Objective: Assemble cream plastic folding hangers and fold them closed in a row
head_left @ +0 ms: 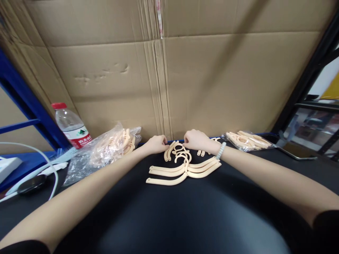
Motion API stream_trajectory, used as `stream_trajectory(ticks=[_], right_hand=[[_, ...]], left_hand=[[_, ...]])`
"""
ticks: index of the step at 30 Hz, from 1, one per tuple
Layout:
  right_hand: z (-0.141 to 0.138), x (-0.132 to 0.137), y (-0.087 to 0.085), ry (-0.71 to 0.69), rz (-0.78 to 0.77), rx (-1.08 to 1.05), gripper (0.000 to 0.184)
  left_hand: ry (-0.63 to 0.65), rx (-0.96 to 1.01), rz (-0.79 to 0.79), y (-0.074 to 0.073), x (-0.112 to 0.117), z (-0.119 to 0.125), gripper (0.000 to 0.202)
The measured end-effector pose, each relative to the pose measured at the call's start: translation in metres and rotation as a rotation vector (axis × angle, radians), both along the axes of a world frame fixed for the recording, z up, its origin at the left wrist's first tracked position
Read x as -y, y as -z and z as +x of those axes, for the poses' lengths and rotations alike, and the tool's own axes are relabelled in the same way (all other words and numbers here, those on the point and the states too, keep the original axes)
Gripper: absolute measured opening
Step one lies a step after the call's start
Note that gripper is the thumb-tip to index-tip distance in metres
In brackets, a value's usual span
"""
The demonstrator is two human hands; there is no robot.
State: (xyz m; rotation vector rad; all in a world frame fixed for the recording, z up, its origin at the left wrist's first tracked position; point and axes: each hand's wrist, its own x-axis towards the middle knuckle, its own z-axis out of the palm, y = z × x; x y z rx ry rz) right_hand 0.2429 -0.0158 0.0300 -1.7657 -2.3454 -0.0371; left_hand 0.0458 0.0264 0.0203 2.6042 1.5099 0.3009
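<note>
Between left hand, right hand: cream curved hangers, stacked

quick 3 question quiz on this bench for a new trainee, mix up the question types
1. True or false: the bottle has a blue cap.
2. Which wrist wears the coiled band? A left, B right.
3. Fill in: the curved pieces lie on a ___ table.
Key: 1 false, the cap is red; 2 B; 3 black.
</note>
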Motion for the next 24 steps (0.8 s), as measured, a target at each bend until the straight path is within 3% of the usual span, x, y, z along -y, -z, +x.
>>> stream_trajectory(ticks=[6, 12, 17, 24], right_hand=[[-0.011, -0.019, 0.013, 0.085, -0.077, 0.025, 0.030], [0.000, -0.029, 0.008, 0.120, -0.137, -0.085, 0.016], [0.013, -0.020, 0.000, 0.123, -0.069, -0.248, 0.017], [0.026, 0.010, 0.003, 0.093, 0.051, -0.471, 0.027]], left_hand=[[0.008, -0.020, 0.028, 0.009, -0.003, 0.006, 0.024], [-0.002, 0.013, 0.053, 0.012, -0.002, 0.004, 0.022], [0.005, 0.025, 0.062, 0.014, -0.001, 0.002, 0.032], [0.014, -0.004, 0.082, 0.012, 0.002, -0.003, 0.034]])
